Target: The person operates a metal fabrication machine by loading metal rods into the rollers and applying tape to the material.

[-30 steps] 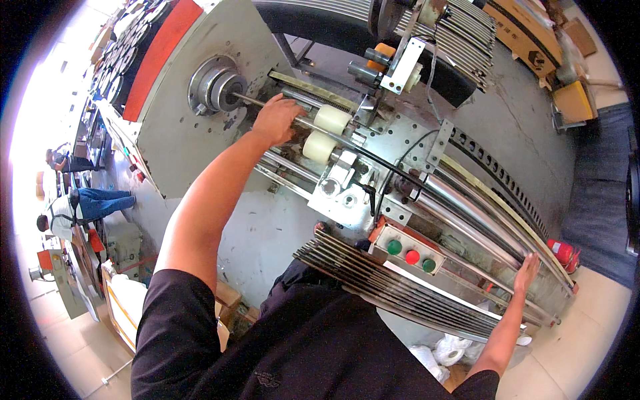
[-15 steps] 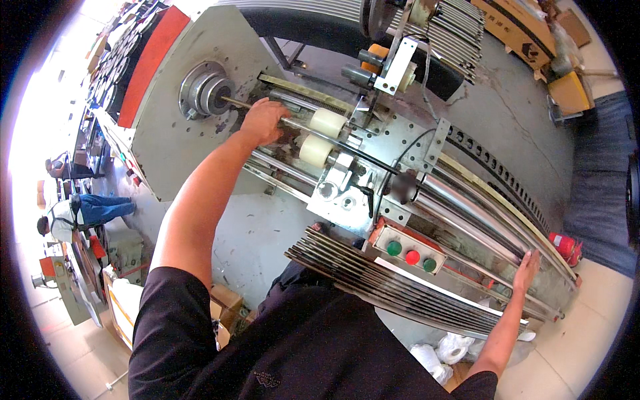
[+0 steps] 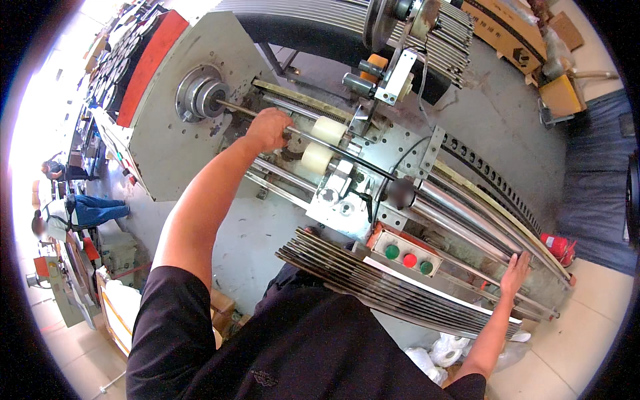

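Observation:
My left hand (image 3: 269,129) is closed around a long, thin metal rod (image 3: 237,109) between a round chuck (image 3: 202,94) and two cream rollers (image 3: 323,143). The rod leads from the chuck past the rollers to a dark, blurred hub (image 3: 401,193) on the carriage plate (image 3: 395,143). Farther right, my right hand (image 3: 516,272) is open with its fingers stretched out, at the far end of a shiny bar (image 3: 460,227). Whether its palm presses on the bar's end cannot be made out.
A box with green and red buttons (image 3: 409,261) sits beside the carriage. Several dark rods (image 3: 373,283) lie in front of my body. A black cable chain (image 3: 490,177) runs along the back rail. A red fire extinguisher (image 3: 559,249) stands at the right; another person (image 3: 93,210) is at the left.
My left hand is slightly farther from the chuck and nearer the rollers, still around the rod. My right hand has shifted a little left. The whole view has also moved slightly.

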A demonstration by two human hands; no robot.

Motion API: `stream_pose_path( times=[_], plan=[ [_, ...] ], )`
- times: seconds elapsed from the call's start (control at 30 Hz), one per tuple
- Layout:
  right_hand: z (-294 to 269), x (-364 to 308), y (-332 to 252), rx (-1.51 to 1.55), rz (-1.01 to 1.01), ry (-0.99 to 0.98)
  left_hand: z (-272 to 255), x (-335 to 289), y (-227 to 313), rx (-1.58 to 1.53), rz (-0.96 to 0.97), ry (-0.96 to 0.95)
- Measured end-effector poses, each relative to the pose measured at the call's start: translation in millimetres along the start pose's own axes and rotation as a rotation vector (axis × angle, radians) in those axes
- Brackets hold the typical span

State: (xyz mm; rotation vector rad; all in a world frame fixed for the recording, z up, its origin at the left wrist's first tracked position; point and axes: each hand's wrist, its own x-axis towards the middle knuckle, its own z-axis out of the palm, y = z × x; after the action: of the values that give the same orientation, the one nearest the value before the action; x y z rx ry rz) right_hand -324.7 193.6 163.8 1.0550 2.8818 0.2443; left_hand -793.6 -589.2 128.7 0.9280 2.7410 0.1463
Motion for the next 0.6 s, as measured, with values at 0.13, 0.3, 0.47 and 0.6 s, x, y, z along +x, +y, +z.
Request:
stream_pose_path(
  times=[0.13,0.3,0.47,0.6],
  plan=[
    [-6.5,-6.0,-29.8,-0.025,-0.073,0.023,8.1,-2.3,7.6,-0.033,0.056,0.065],
    [-30.7,-23.5,-89.0,0.065,-0.112,0.007,-8.4,-1.9,36.9,-0.073,0.046,0.043],
    [-38.3,-38.5,-142.4,0.080,-0.221,0.085,-10.7,-0.2,54.1,-0.053,0.057,0.029],
    [-41.7,-49.9,-187.4,0.125,-0.320,0.103,-0.8,6.1,48.3,-0.019,0.053,-0.038]
  ],
)
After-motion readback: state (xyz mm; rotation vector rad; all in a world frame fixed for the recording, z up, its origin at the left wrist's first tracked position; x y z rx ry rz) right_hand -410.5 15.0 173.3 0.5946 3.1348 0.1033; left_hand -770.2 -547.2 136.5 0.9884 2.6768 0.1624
